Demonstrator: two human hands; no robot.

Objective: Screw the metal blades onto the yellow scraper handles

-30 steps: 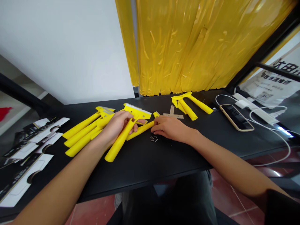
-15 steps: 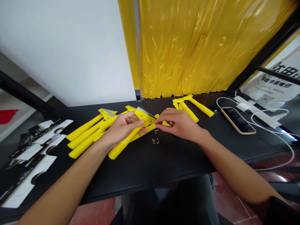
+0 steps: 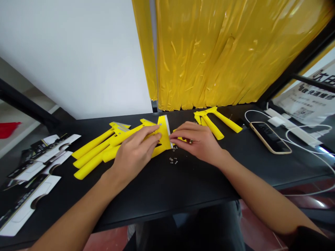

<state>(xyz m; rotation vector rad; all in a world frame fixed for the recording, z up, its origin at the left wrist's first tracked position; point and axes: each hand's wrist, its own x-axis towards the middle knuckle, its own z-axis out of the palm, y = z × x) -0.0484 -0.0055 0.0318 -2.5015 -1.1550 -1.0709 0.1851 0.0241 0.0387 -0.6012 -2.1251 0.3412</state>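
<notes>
Pointing inward, left hand (image 3: 136, 144) is closed on one flat-headed yellow plastic scraper (image 3: 164, 131); right hand (image 3: 194, 136) is pinched at its edge, contents unclear.

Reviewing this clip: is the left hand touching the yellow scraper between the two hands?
Touching. The head view shows it: the left hand has its thumb and a finger against the yellow scraper, at its flat head, with no gap.

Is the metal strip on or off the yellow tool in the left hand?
On: the pale strip lines the head of the yellow tool in the left hand. Whether it is fastened, I cannot tell.
</notes>
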